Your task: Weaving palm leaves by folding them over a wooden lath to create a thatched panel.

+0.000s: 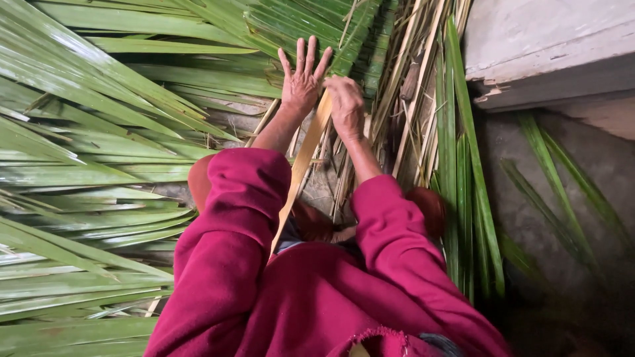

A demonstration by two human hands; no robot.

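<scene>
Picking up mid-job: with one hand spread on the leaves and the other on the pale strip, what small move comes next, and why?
Probably close the left hand on the green leaves: its fingers are splayed flat, gripping nothing, while the right hand already pins the tan strip.

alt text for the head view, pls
A person in magenta sleeves works a long tan leaf strip: the left hand lies open, fingers spread, on green palm fronds, and the right hand curls over the strip's upper end. A grey concrete ledge sits at upper right.
</scene>
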